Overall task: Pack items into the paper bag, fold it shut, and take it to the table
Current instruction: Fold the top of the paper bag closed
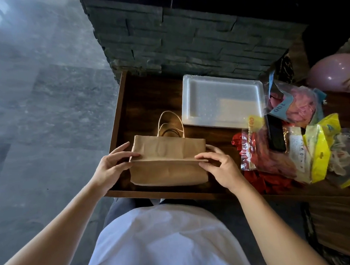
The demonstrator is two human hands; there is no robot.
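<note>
A brown paper bag lies on the dark wooden table near its front edge, its upper part folded over along a crease across the middle. Its pale cord handles stick out at the far side. My left hand pinches the left end of the crease with thumb and fingers. At the right end of the same fold, my right hand grips the bag. What is inside the bag is hidden.
A white foam tray lies behind the bag to the right. Plastic packs of balloons and a black phone pile up at the right. A purple balloon is at far right. A dark stone wall backs the table.
</note>
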